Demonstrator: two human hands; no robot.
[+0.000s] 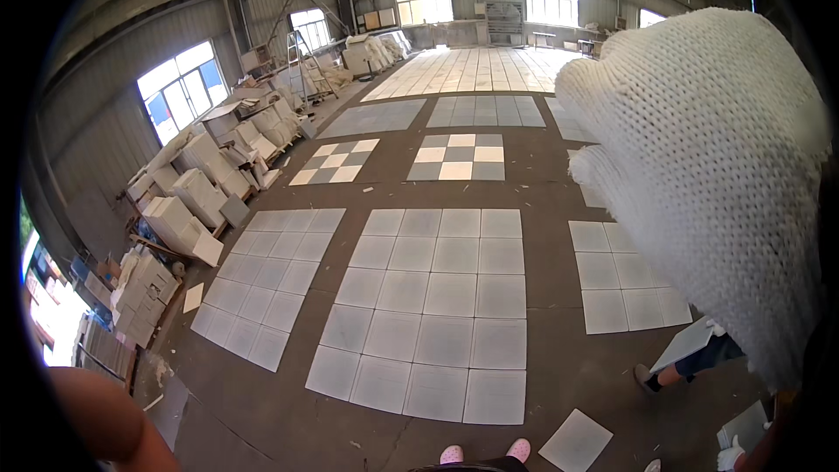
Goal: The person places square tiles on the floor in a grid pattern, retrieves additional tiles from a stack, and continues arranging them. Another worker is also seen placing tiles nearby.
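My right hand (pixel 699 166) is raised close to the camera in a white knitted glove and fills much of the right side. It hides part of the floor behind it; its fingers cannot be made out separately, and no held thing shows. At the lower left edge a rounded, bare, blurred part of my left hand or arm (pixel 109 419) comes into view, with no fingers clearly visible. Below me, past my pink clogs (pixel 485 452), a loose grey tile (pixel 577 446) lies askew on the dark floor. Ahead of it is a block of pale square tiles (pixel 419 323).
More tile blocks lie left (pixel 271 280) and right (pixel 620 275), with checkered panels (pixel 457 157) beyond. Stacked white slabs (pixel 197 197) and a stepladder (pixel 301 65) line the left wall. At lower right, a co-worker carries a tile (pixel 684 345); another gloved hand (pixel 730 456) is by a tile.
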